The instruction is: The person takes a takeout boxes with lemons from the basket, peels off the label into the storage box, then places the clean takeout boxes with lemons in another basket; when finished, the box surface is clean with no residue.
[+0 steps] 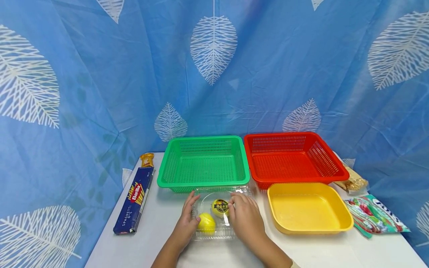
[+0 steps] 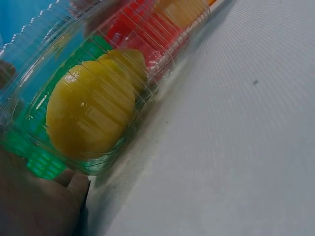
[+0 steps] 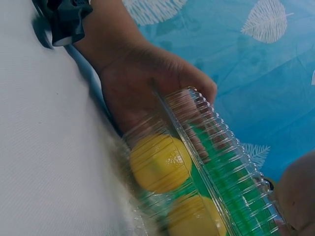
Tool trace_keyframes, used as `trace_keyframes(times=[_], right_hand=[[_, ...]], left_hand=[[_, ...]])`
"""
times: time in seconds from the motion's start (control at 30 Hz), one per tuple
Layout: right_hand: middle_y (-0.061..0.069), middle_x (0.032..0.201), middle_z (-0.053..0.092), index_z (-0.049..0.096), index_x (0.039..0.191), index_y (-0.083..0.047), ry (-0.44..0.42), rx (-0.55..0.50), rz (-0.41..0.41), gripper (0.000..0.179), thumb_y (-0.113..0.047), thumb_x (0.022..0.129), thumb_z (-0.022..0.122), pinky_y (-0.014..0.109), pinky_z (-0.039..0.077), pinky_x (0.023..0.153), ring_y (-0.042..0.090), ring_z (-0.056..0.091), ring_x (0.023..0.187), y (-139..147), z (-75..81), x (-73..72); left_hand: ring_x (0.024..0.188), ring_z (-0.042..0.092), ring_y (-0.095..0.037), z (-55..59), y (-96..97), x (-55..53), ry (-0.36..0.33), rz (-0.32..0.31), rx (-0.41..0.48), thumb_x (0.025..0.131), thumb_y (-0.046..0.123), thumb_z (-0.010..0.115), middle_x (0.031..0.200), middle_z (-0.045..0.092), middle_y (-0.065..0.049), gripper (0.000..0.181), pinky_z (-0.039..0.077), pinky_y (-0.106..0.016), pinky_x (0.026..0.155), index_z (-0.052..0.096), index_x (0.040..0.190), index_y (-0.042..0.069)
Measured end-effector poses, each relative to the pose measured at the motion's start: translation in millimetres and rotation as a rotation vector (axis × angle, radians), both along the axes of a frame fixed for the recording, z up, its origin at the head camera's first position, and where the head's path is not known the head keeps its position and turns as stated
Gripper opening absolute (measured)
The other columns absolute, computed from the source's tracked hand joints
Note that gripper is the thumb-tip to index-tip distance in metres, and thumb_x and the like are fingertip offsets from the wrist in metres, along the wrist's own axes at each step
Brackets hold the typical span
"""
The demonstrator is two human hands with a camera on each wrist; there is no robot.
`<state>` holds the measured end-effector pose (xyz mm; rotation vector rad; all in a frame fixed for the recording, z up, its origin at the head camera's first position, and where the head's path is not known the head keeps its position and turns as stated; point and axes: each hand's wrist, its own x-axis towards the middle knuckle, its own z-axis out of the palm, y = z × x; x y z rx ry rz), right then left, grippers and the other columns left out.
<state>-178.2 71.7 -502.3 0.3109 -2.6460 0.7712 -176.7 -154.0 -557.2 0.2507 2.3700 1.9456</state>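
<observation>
A clear plastic clamshell box (image 1: pixel 214 233) lies on the white table with two yellow lemons inside, one front left (image 1: pixel 206 222) and one further back (image 1: pixel 216 211). A dark printed label (image 1: pixel 221 206) shows over the back lemon. My left hand (image 1: pixel 186 225) rests along the box's left end, its fingers fairly straight and its thumb toward the front lemon. In the right wrist view that hand (image 3: pixel 147 81) lies against the ribbed plastic. My right hand (image 1: pixel 246 217) grips the right side of the lid with bent fingers.
Behind the box stand a green basket (image 1: pixel 202 185) and a red basket (image 1: pixel 258 178). A yellow basin (image 1: pixel 310 229) is at right, near a colourful bag (image 1: pixel 377 216) and a packet (image 1: pixel 354 182). A spaghetti box (image 1: pixel 134 201) and a small orange packet (image 1: pixel 147 160) lie left.
</observation>
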Motion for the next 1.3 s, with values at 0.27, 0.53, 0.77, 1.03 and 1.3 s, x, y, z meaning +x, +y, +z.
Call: trace_keyframes(times=[0.27,0.53,0.77,1.03,1.3], right_hand=[[0.005,0.122,0.074,0.062,0.091,-0.016,-0.031,-0.032,0.001,0.01,-0.015,0.097,0.07,0.047,0.05,0.108,0.03,0.066,0.118,1,2.8,2.3],[0.005,0.121,0.071,0.062,0.097,-0.016,-0.097,-0.148,-0.056,0.005,-0.016,0.101,0.064,0.047,0.058,0.088,0.027,0.069,0.114,5,3.3,-0.3],[0.003,0.119,0.07,0.063,0.099,-0.016,-0.088,-0.158,-0.037,0.005,-0.017,0.099,0.068,0.046,0.059,0.089,0.025,0.068,0.114,8,1.6,0.7],[-0.001,0.111,0.066,0.061,0.098,-0.018,-0.064,-0.291,0.01,0.012,-0.009,0.096,0.07,0.049,0.053,0.102,0.022,0.064,0.114,20,3.1,1.7],[0.004,0.108,0.062,0.062,0.098,-0.009,-0.083,-0.458,0.025,0.011,0.002,0.097,0.064,0.043,0.058,0.101,0.02,0.063,0.108,51,11.8,-5.6]], left_hand=[[0.163,-0.006,-0.04,0.0,-0.1,-0.1,-0.011,0.008,-0.009,0.087,-0.004,0.05,0.178,0.0,0.003,0.082,-0.001,-0.082,0.116,0.032,0.163,0.019],[0.162,-0.006,-0.041,0.2,-1.3,-1.3,-0.007,0.006,-0.017,0.087,-0.003,0.05,0.178,-0.001,0.002,0.082,-0.001,-0.083,0.115,0.033,0.163,0.026],[0.162,-0.006,-0.043,0.4,0.1,-1.1,-0.012,0.018,-0.009,0.087,-0.003,0.05,0.178,-0.002,0.001,0.081,-0.002,-0.085,0.113,0.034,0.162,0.024],[0.162,-0.009,-0.04,0.4,2.7,-2.1,-0.057,0.013,0.002,0.087,-0.004,0.049,0.178,-0.003,0.0,0.082,-0.003,-0.08,0.118,0.034,0.162,0.025],[0.162,-0.01,-0.039,2.0,1.8,-2.2,-0.054,-0.009,0.008,0.088,-0.004,0.047,0.178,-0.002,0.0,0.08,-0.001,-0.076,0.121,0.033,0.162,0.024]])
